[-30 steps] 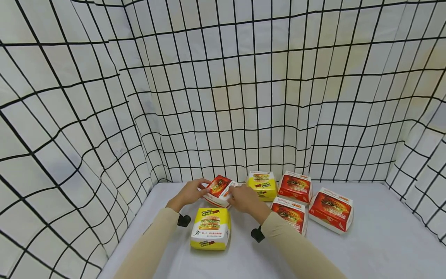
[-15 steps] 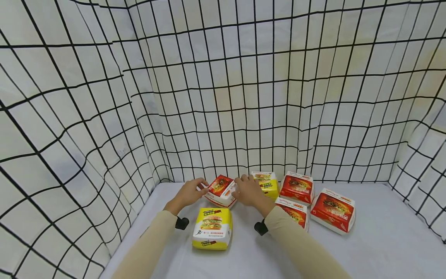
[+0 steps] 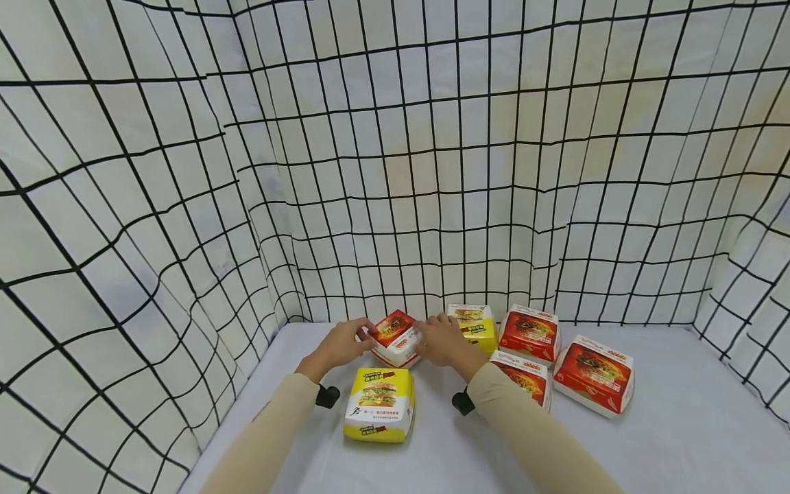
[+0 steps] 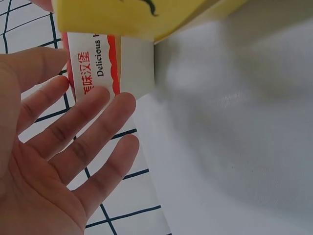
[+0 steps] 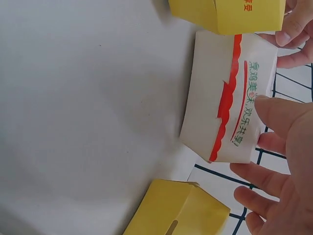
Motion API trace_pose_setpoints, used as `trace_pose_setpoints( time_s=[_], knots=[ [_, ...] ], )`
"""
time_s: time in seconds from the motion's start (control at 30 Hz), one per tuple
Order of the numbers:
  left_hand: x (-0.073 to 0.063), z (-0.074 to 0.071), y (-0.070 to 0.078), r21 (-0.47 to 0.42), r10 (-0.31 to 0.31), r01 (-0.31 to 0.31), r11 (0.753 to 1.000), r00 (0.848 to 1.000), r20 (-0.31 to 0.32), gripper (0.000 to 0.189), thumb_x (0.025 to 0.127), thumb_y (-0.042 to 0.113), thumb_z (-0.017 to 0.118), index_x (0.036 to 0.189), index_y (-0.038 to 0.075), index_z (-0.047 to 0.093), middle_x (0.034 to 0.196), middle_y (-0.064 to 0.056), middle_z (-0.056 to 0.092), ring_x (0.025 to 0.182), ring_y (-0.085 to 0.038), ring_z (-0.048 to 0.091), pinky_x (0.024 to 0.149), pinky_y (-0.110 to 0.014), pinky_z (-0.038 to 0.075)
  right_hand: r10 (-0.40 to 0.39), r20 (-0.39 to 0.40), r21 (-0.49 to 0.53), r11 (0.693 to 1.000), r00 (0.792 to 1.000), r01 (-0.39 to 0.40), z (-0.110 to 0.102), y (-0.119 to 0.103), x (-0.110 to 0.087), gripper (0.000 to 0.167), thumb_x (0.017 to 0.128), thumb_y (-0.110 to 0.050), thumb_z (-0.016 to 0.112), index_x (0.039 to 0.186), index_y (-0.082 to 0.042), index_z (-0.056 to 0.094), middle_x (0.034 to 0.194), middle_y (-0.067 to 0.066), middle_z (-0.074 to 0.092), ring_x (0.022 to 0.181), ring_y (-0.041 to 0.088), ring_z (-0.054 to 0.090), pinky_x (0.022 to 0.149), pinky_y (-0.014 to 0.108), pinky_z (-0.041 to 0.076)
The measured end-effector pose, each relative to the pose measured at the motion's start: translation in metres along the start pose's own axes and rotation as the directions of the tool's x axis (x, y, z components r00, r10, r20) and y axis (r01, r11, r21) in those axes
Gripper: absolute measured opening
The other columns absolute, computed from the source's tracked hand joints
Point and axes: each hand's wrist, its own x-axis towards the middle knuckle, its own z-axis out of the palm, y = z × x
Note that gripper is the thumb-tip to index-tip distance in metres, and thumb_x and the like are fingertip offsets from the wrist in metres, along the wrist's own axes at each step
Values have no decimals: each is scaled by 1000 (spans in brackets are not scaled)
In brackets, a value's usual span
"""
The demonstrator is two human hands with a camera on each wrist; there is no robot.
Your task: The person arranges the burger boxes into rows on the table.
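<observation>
A red and white burger box [image 3: 395, 329] sits tilted in angle near the back of the table, between both hands. My left hand [image 3: 339, 346] is at its left side; in the left wrist view the spread fingers [image 4: 80, 149] lie against or close to its white side. On the right, my right hand [image 3: 444, 342] touches the same box; the right wrist view shows the thumb [image 5: 279, 112] against its lettered face, the other fingers loosely extended by its end. Just in front stands a yellow and white burger box [image 3: 379, 405]. The box's far side is hidden.
Behind the right hand is another yellow burger box [image 3: 480, 329]. Further right sit three red ones: a rear box [image 3: 531, 333], a nearer box [image 3: 524, 377] partly behind the sleeve, and an outer box [image 3: 595, 374]. A black-gridded white wall [image 3: 401, 206] encloses the white table [image 3: 673, 425].
The right hand has drawn slightly back to the right and its fingers have loosened on the red box. The left hand stays beside it. The view has shifted a little; the boxes look unmoved.
</observation>
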Motion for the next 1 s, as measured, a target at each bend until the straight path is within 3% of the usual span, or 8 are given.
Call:
trace_pose_setpoints(
  time_s=[0.4,0.73,1.0],
  knots=[
    [2,3,-3,31,-44,43,999,999,21,43,95,34,73,134,21,61,107,-5,70,91,-20,62,80,-40,52,-24,-52,-56,998,998,21,5,-5,-2,39,100,-33,63,137,-20,60,136,10,65,130,34,51,116,54,35],
    [3,4,-5,22,-69,68,997,996,56,65,91,48,74,147,22,53,124,-10,68,106,-26,62,90,-48,54,-7,-57,-20,1000,998,6,2,-11,-6,27,100,-32,66,126,-23,65,130,6,71,123,31,56,115,54,36],
    [4,6,-9,-5,-82,82,997,995,64,66,95,46,71,153,24,48,136,-12,65,125,-35,59,97,-55,53,0,-50,5,1000,999,0,2,-11,-5,29,101,-34,65,127,-22,64,130,4,71,123,31,58,115,55,36]
  ],
)
